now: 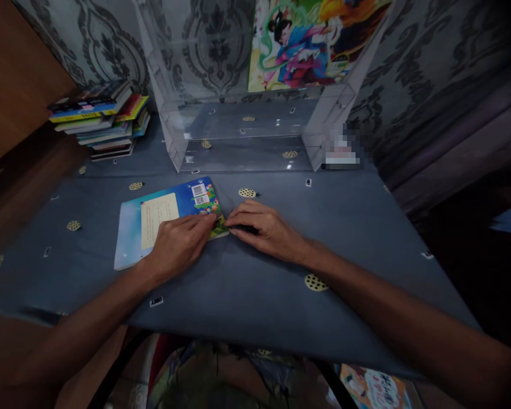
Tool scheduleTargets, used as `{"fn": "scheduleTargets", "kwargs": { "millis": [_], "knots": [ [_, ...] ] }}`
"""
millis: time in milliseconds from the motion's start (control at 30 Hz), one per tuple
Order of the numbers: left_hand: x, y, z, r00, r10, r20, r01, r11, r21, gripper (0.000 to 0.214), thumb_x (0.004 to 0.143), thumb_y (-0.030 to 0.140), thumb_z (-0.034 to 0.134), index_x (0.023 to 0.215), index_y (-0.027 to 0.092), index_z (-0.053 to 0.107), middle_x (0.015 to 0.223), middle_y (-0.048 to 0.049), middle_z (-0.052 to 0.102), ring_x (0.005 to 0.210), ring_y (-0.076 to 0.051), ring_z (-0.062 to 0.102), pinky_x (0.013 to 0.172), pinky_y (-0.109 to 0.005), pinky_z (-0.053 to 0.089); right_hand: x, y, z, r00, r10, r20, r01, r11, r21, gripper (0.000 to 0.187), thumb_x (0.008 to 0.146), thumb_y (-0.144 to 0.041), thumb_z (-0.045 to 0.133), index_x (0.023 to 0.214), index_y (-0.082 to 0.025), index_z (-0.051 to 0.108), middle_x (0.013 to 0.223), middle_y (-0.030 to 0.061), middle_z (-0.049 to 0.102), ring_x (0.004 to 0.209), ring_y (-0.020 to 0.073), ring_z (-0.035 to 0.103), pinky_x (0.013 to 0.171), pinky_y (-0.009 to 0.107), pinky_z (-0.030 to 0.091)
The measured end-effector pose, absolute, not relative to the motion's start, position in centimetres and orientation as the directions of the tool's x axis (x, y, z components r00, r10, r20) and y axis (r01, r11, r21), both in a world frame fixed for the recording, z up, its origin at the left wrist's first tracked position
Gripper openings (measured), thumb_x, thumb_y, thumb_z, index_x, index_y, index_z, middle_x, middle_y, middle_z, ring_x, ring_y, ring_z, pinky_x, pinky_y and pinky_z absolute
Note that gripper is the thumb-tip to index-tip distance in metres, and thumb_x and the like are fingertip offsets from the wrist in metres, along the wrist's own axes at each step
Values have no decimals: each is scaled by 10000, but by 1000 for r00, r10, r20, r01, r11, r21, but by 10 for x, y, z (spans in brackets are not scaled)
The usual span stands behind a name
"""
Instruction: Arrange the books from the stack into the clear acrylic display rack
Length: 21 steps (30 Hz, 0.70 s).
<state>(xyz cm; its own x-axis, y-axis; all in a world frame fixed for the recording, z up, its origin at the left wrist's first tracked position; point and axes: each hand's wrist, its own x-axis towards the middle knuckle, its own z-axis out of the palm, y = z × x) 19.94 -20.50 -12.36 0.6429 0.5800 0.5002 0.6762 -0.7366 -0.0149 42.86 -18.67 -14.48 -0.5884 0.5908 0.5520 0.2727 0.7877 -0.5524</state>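
Blue paper-covered picture book (pixel 159 213), centre-left, lies flat on grey-blue cloth-covered bench (pixel 247 289), unracked. Left hand (pixel 181 241) over its lower-right corner, right hand (pixel 264 227) curled there; grip unclear. Colourful illustrated book (pixel 302 51) already upright in clear plastic rack (pixel 176 145), upper right.

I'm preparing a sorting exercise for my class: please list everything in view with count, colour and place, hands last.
Blue book: one, blue with cream panel, on the table
Table cover: one, grey-blue with yellow motifs, across the middle
Book stack: one, mixed colours, back left; number of books unclear
Clear stand: one, transparent, back centre
Picture book: one, multicoloured, upright at the stand
Pixelated item: unclear, beside the stand's right side
Wallpaper: grey, dark-patterned, behind
Brown panel: one, upper left
Printed item: one, multicoloured, bottom right
Left hand: one, bare, on the blue book
Right hand: one, bare, at the book's corner
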Motion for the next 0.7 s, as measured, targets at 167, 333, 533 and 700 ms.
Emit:
{"fn": "scheduleTargets", "kwargs": {
  "millis": [167,333,533,700],
  "knots": [
    [200,-205,-123,650,587,482,680,-733,-24,238,1006,214,465,1132,140,652,1007,-87,768,876,-197,742,724,-282,604,429,-186,-145,-603,579,548,265,794,-547,164,955,-156,566,1048,-182,699,956,75,682,907,200,625,825,381,545],
    [199,-206,-123,650,601,465,685,-728,-16,243,1003,210,463,1147,144,648,1023,-85,766,887,-192,737,730,-283,602,429,-186,-144,-611,580,539,283,796,-535,158,958,-157,558,1011,-182,704,940,72,690,892,201,632,816,377,548],
    [200,-207,-124,662,584,469,678,-734,-42,258,993,207,454,1142,150,657,1035,-84,764,911,-200,735,752,-305,608,427,-186,-145,-594,571,566,296,810,-507,162,973,-166,540,960,-186,700,900,64,692,854,194,632,792,362,541],
    [202,-208,-123,691,550,469,654,-752,-82,252,980,213,475,1124,132,666,1062,-94,759,941,-216,730,775,-329,609,426,-187,-145,-579,550,602,298,830,-472,165,986,-176,527,957,-185,689,896,64,693,845,192,627,787,363,538]
  ]
}}
